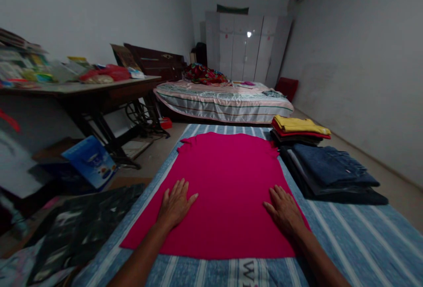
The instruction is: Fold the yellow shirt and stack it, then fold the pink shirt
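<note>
A magenta garment (pixel 224 177) lies spread flat on a blue striped sheet (pixel 346 234) in front of me. My left hand (pixel 175 203) rests palm down on its near left part, fingers stretched out and apart. My right hand (pixel 284 210) lies flat on its near right edge, fingers extended. Neither hand holds anything.
Folded dark jeans (pixel 333 172) and a stack of folded yellow, red and dark clothes (pixel 299 128) sit to the right. A bed (pixel 224 100) and white wardrobe (pixel 244 51) stand beyond. A cluttered sewing table (pixel 99 91) and a blue box (pixel 90 161) are at left.
</note>
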The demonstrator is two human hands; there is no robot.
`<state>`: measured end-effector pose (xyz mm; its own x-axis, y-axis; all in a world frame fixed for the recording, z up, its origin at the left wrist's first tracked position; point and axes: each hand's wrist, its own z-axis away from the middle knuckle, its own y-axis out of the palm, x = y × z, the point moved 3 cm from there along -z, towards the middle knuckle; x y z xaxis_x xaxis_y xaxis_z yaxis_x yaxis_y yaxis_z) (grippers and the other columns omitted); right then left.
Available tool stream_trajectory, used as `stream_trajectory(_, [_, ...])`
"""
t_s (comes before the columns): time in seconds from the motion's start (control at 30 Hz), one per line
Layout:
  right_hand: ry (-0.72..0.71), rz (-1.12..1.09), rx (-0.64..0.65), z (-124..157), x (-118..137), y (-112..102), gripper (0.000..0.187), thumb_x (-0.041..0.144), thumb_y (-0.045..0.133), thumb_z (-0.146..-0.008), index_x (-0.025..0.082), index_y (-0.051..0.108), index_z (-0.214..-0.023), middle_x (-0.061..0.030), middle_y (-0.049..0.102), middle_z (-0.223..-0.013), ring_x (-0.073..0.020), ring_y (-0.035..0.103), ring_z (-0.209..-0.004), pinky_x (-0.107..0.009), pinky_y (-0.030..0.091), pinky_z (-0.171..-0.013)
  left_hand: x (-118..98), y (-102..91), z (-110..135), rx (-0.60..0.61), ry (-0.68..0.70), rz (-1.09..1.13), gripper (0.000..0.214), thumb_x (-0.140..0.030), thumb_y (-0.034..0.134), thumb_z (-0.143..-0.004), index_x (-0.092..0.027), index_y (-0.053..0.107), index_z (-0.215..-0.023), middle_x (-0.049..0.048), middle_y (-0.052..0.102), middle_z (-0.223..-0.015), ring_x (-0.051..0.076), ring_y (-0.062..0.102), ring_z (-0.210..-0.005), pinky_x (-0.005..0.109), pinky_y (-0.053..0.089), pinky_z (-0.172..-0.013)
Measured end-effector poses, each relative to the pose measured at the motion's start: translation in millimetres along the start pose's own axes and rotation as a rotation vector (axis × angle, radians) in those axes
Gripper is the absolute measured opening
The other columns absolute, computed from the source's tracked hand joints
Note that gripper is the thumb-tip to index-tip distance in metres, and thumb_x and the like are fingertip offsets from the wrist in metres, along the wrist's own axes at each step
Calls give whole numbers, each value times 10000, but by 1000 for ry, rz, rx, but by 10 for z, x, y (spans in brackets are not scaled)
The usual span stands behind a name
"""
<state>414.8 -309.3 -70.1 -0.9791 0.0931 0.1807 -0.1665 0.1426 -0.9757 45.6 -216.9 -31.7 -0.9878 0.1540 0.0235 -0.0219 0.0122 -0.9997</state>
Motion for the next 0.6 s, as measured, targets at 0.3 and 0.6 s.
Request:
stream_trajectory(0.3, [8, -11, -1, 0, 3, 10, 638, 524, 385, -915, 104, 473, -1386, -172, 386, -1484, -312, 331, -1379, -462, 254, -1120, 20, 13, 13, -45, 24, 18, 657, -491, 339, -917, -86, 395, -1432, 153, 309, -1522, 264, 246, -1429, 479, 200, -1139])
stream_trajectory(0.6, [-5, -24, -42, 21, -29, 59, 634, 531, 399, -908, 105, 491, -1369, -172, 406, -1470, -302, 342, -1375, -457, 262, -1121, 23, 17, 32, -51, 28, 39, 657, -502, 341, -918, -87, 410, -1422, 156, 330, -1514, 272, 247, -1428, 490, 209, -1135])
